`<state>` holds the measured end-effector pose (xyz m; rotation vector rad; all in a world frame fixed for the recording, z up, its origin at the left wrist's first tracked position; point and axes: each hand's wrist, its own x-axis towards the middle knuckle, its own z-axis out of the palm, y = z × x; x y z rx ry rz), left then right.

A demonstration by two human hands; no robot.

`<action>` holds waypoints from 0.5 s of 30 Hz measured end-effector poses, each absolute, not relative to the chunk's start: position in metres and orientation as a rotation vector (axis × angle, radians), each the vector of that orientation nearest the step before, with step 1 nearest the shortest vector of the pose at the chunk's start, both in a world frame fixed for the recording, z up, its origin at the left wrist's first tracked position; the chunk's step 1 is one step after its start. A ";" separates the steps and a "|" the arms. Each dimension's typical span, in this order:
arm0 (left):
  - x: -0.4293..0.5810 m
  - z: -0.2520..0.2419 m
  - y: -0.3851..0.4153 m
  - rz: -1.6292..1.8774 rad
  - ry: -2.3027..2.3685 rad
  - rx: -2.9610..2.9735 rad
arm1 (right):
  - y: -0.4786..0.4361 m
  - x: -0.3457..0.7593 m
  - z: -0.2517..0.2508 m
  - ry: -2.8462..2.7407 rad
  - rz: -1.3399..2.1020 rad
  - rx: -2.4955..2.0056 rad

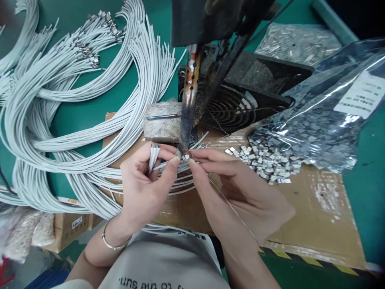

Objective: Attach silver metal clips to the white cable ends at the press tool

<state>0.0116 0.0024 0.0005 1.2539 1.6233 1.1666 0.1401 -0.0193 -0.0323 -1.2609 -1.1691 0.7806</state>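
Observation:
My left hand (147, 180) is closed round a small bunch of white wires (154, 154), whose stripped ends stick up between the fingers. Its thumb and forefinger pinch one wire end against the tip of a fixed soldering iron (189, 104). My right hand (237, 188) is closed in a pinch on a thin solder wire (231, 206), its end meeting the iron tip at a small metal terminal (185, 156). Both hands work over a cardboard sheet (319, 208).
Large loops of white wires (75, 92) cover the green table on the left. A black fan (240, 104) stands behind the iron. A pile of small metal terminals (270, 160) spills from a plastic bag (331, 120) on the right. A wet sponge pad (162, 120) lies by the iron.

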 end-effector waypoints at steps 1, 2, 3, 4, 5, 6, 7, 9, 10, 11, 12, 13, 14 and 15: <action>0.012 0.000 0.003 1.160 1.626 1.250 | -0.019 0.140 -0.033 -1.167 0.789 -1.268; 0.011 0.000 0.003 1.157 1.629 1.248 | -0.019 0.140 -0.033 -1.165 0.794 -1.267; 0.011 0.000 0.003 1.156 1.630 1.246 | -0.019 0.141 -0.034 -1.162 0.797 -1.265; 0.011 0.000 0.003 1.158 1.628 1.244 | -0.019 0.141 -0.034 -1.159 0.795 -1.258; 0.011 0.000 0.003 1.160 1.628 1.241 | -0.019 0.141 -0.034 -1.155 0.794 -1.248; 0.011 0.000 0.004 1.161 1.628 1.237 | -0.019 0.141 -0.035 -1.154 0.793 -1.239; 0.012 0.000 0.004 1.161 1.628 1.231 | -0.019 0.141 -0.035 -1.153 0.793 -1.235; 0.012 0.000 0.004 1.159 1.627 1.219 | -0.019 0.141 -0.035 -1.152 0.801 -1.239; 0.012 0.000 0.004 1.157 1.625 1.214 | -0.019 0.141 -0.035 -1.155 0.803 -1.241; 0.012 0.000 0.004 1.154 1.620 1.207 | -0.020 0.141 -0.034 -1.156 0.803 -1.247; 0.012 0.000 0.004 1.156 1.609 1.203 | -0.020 0.140 -0.034 -1.155 0.797 -1.252; 0.012 0.000 0.004 1.159 1.596 1.199 | -0.020 0.140 -0.034 -1.151 0.794 -1.256; 0.012 0.000 0.004 1.163 1.581 1.197 | -0.020 0.140 -0.034 -1.145 0.796 -1.259; 0.012 0.000 0.004 1.166 1.568 1.194 | -0.020 0.140 -0.034 -1.140 0.798 -1.260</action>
